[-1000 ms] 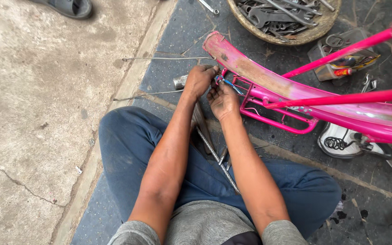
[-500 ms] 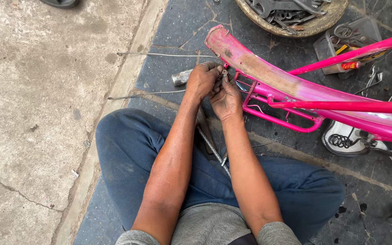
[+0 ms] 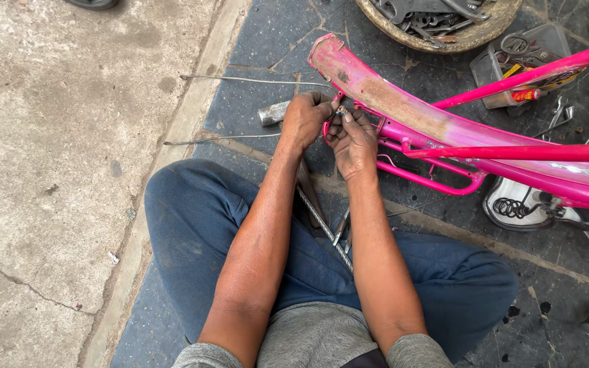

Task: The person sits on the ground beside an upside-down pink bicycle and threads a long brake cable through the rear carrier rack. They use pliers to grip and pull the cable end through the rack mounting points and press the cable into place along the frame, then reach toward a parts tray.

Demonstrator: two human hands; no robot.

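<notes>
Left hand (image 3: 305, 117) and right hand (image 3: 353, 140) stayed together at the pink mudguard (image 3: 403, 109), fingertips pinching perhaps a small bolt (image 3: 341, 110), tool basket (image 3: 438, 42) at one o'clock, view shifted slightly

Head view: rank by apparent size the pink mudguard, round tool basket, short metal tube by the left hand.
1. Pink mudguard, the longest, running on out of frame at right.
2. Tool basket, cut off by the top edge, so its full size is unsure.
3. Metal tube, clearly smallest, partly hidden by the left hand.
</notes>
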